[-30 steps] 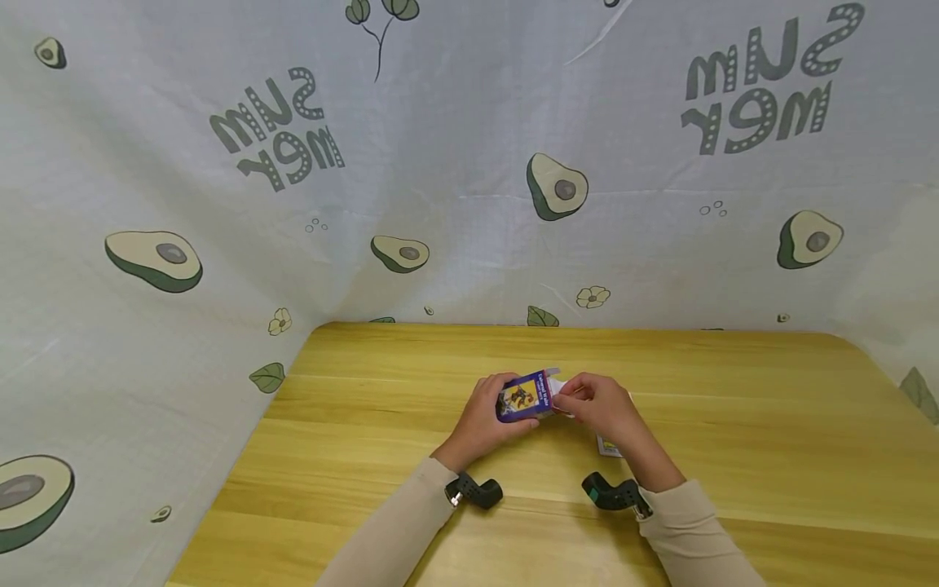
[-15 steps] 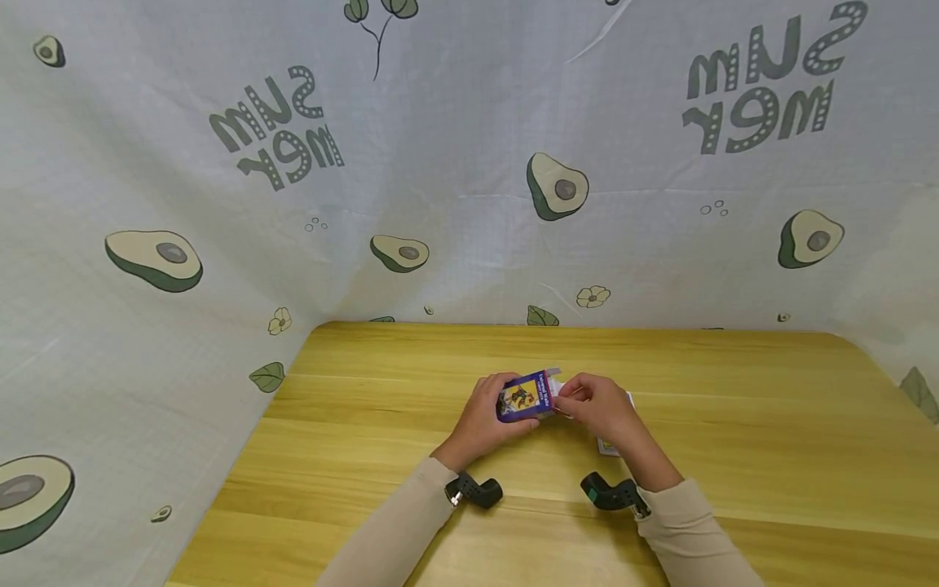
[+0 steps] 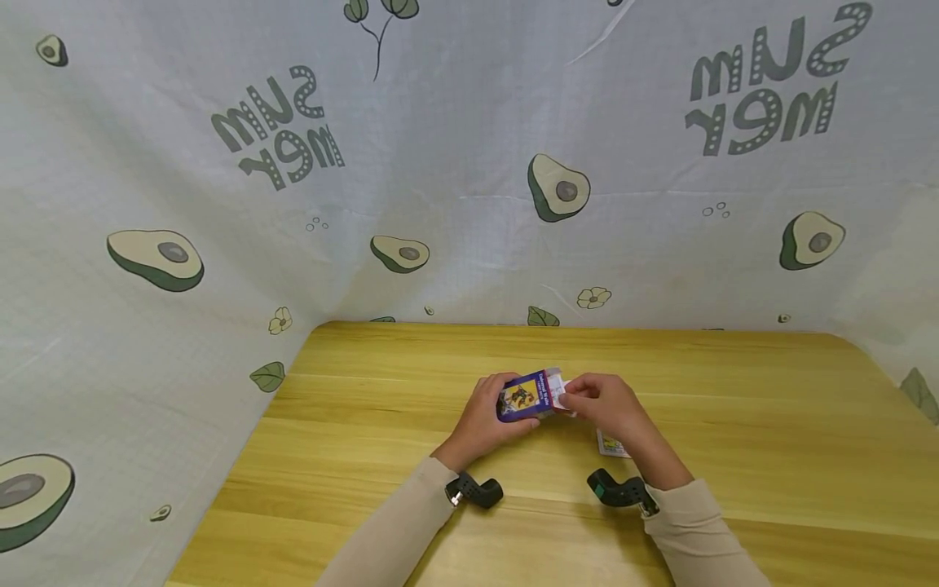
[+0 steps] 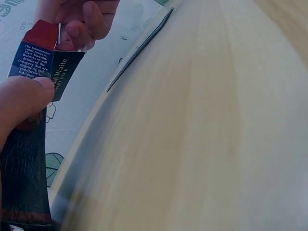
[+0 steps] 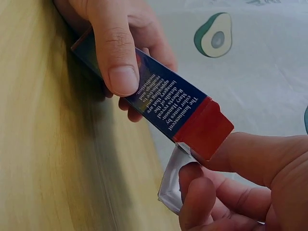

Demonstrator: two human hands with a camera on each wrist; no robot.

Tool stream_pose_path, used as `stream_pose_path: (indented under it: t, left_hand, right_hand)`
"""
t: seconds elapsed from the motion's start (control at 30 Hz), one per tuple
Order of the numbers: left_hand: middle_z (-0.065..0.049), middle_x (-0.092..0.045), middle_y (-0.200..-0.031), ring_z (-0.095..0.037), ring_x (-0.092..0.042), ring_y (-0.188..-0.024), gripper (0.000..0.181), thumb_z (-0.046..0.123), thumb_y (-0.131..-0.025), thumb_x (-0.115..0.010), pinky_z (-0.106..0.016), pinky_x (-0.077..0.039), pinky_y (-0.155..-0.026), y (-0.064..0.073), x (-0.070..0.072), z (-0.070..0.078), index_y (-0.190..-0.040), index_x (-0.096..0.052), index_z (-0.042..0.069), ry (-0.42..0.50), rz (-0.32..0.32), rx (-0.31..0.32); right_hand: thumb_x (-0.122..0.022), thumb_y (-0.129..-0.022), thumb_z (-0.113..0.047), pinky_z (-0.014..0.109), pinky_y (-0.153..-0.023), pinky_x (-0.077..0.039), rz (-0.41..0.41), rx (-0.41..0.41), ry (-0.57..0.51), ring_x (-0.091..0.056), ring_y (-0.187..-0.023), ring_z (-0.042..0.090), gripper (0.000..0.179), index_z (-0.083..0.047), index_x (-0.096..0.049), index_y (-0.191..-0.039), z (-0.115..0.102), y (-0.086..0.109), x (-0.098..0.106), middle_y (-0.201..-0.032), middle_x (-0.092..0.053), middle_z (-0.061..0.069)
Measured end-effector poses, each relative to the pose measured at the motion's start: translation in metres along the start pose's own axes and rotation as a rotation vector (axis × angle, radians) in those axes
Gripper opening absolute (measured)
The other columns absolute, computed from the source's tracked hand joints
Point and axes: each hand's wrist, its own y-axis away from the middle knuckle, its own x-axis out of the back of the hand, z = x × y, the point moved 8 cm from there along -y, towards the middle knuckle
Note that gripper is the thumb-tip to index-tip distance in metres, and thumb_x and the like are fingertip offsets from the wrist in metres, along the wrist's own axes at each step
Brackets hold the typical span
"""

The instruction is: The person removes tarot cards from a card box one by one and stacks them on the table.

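My left hand (image 3: 487, 416) grips a small purple and blue tarot card box (image 3: 522, 397), its thumb lying along the printed narrow side in the right wrist view. The box is held tilted, open end to the right, with a red side flap (image 5: 204, 129) sticking out. At that open end my right hand (image 3: 605, 403) pinches a white printed piece (image 3: 557, 390) between thumb and fingers; I cannot tell whether it is flap or contents. A whitish lid interior (image 5: 171, 180) folds out beside the right fingers. The box's inside is hidden.
A picture card or small stack (image 3: 612, 444) lies on the wooden table (image 3: 411, 456), partly covered by the right forearm. A cloth printed with avocados (image 3: 469, 163) hangs behind the table. Each wrist wears a black camera mount (image 3: 475, 492).
My right hand has drawn slightly right, so more of the white piece shows beside the box. More of the card below the forearm is visible. The left hand keeps its grip.
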Motion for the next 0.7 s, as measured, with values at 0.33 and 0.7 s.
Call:
stream_pose_path:
  t: [0.33, 0.7]
  left_hand:
    - [0.003, -0.054, -0.123, -0.012, -0.045, -0.107, 0.07, 0.045, -0.078, -0.078, -0.029, -0.042, -0.089, 0.0, 0.001, 0.003, -0.134, -0.047, 0.019, -0.013, 0.014, -0.031]
    - [0.002, -0.053, -0.125, -0.013, -0.045, -0.109, 0.07, 0.046, -0.078, -0.077, -0.032, -0.042, -0.09, 0.0, 0.0, 0.001, -0.136, -0.047, 0.02, -0.013, 0.011, -0.014]
  right_hand:
    - [-0.066, -0.091, -0.02, 0.033, -0.062, -0.05, 0.006, -0.01, -0.031, -0.06, -0.075, 0.026, 0.027, 0.002, -0.065, -0.106, 0.002, 0.0, 0.006, -0.084, -0.066, 0.008]
    - [-0.064, -0.091, -0.018, 0.032, -0.06, -0.049, 0.018, -0.035, -0.035, -0.061, -0.077, 0.027, 0.027, 0.003, -0.063, -0.108, 0.006, 0.0, 0.017, -0.091, -0.067, 0.012]
